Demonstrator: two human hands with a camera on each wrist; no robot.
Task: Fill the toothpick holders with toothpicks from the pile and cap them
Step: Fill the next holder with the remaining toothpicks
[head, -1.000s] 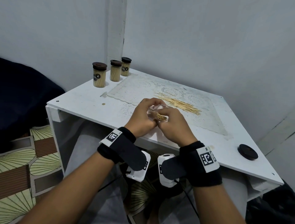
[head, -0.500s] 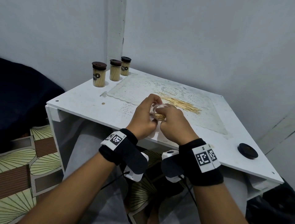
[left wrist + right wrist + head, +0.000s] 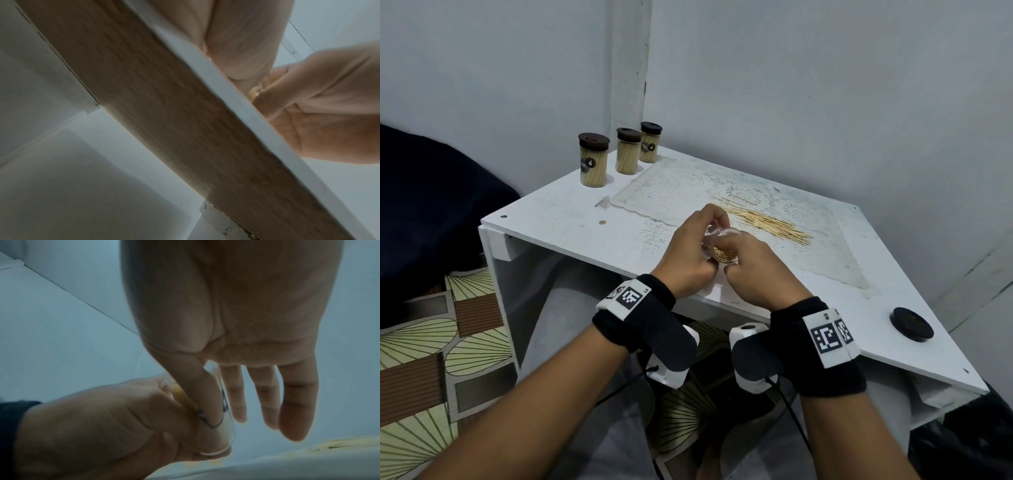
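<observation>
Head view: both hands meet over the white table's (image 3: 558,219) front edge, left hand (image 3: 688,253) wrapping a clear plastic cylindrical toothpick holder (image 3: 722,245), the pale wooden toothpick pile (image 3: 767,222) just beyond on lace. Right wrist view alone shows the right hand (image 3: 236,321) pinching the holder, other fingers (image 3: 296,402) straight.

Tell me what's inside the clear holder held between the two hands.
Toothpicks show inside the clear holder, gripped by the left hand and right hand. Fingers cover its walls, so how full it is can't be told.
</observation>
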